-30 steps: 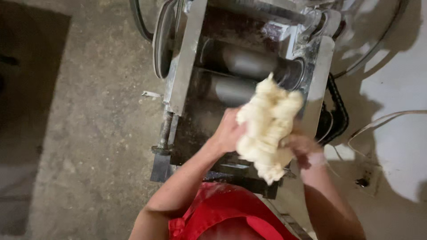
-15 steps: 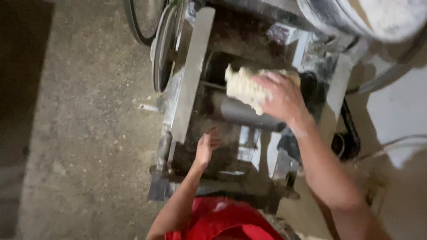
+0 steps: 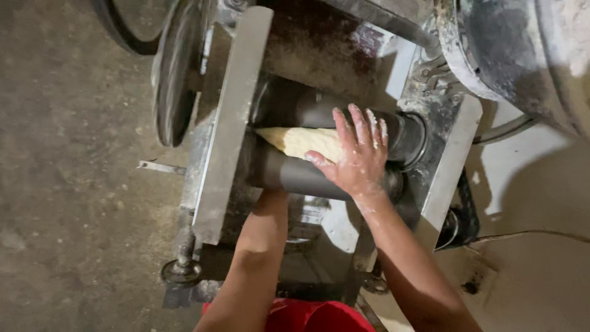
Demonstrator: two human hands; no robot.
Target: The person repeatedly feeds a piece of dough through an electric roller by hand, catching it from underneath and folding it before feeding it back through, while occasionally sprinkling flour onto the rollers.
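My left forearm (image 3: 261,246) goes under the lower roller (image 3: 295,175), so I cannot tell what that hand grips. The dough (image 3: 298,141) lies between both rollers. My right hand (image 3: 356,154) presses it, fingers spread flat, gripping nothing; fingertips risk being drawn in.

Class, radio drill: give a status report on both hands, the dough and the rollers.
Right hand flat, pressing dough into the gap between two dark rollers. Left hand hidden under lower roller, only the forearm shows. Nothing blocking the dough.
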